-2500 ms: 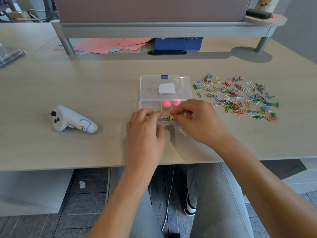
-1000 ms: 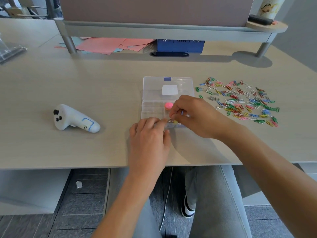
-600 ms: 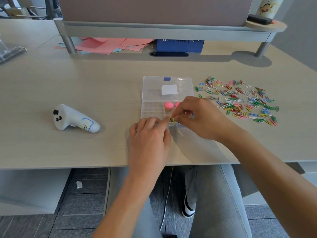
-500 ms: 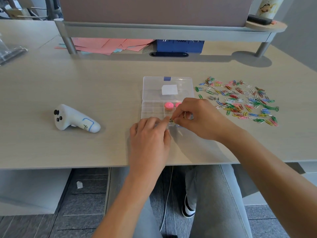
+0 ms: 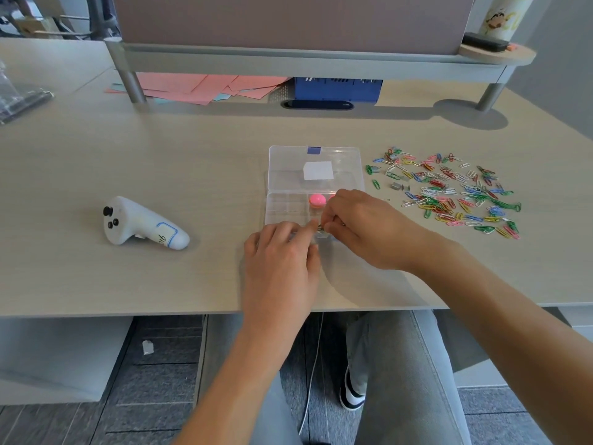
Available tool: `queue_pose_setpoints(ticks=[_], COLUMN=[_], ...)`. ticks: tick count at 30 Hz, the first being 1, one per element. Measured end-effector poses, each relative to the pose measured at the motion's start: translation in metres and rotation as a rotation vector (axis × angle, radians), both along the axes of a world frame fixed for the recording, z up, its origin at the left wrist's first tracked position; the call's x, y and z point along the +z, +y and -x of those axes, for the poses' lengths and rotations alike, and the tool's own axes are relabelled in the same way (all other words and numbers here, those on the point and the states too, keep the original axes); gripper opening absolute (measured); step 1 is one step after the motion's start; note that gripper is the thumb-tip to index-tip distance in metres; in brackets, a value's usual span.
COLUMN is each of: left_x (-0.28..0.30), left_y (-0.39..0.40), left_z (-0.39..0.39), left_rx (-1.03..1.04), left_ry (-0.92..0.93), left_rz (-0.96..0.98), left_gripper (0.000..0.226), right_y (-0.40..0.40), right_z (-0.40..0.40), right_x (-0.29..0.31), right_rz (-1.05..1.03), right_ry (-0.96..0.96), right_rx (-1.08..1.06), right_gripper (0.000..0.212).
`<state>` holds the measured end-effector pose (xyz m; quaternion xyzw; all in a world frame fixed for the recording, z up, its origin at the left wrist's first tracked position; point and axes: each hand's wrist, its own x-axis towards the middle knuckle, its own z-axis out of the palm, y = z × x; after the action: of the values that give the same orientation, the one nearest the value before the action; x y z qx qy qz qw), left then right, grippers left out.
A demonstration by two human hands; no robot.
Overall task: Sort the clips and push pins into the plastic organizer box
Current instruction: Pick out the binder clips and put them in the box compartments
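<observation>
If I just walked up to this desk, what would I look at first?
Probably the big scatter of colourful paper clips spread on the desk to the right of the clear organizer box. Next, the two hands meeting over the box's near edge: the left hand and right hand pinch something tiny between their fingertips, beside a bright pink pin in one compartment. A white controller lies off to the left.

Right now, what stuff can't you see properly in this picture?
Head view only:
- The small item pinched between the left hand and right hand: too small, fingers cover it.
- The organizer box near compartments: hidden under both hands.
- A second pink push pin beside the pink push pin: mostly behind the right hand.
- The cup on the shelf: top cut off by the edge.
</observation>
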<state>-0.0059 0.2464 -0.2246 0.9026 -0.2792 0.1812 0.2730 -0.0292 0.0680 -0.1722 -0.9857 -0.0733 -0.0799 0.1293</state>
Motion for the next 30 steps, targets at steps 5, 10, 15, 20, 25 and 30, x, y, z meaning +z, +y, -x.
queue_pose_setpoints(ticks=[5, 10, 15, 20, 25, 30], left_x=[-0.001, -0.002, 0.0, -0.001, -0.002, -0.002], left_y=[0.0, 0.0, 0.0, 0.0, 0.0, -0.001], left_z=[0.0, -0.001, 0.002, 0.001, 0.0, 0.0], left_rx=[-0.003, -0.006, -0.006, -0.004, -0.005, -0.005], left_ry=[-0.016, -0.022, -0.019, -0.022, -0.017, -0.02], left_rz=[-0.016, -0.023, -0.019, -0.007, -0.016, -0.011], left_gripper=[0.032, 0.032, 0.036, 0.032, 0.033, 0.034], right_y=[-0.002, -0.004, -0.001, -0.001, 0.001, -0.004], right_z=[0.001, 0.004, 0.001, -0.005, -0.007, -0.008], right_x=[-0.003, -0.007, -0.003, 0.003, 0.006, 0.011], right_rz=[-0.018, -0.279, -0.45, -0.471, -0.462, -0.5], right_ry=[-0.06, -0.087, -0.039, 0.038, 0.075, 0.076], right_rx=[-0.006, -0.089, -0.227, -0.346, -0.372, -0.374], right_gripper=[0.012, 0.004, 0.01, 0.018, 0.014, 0.011])
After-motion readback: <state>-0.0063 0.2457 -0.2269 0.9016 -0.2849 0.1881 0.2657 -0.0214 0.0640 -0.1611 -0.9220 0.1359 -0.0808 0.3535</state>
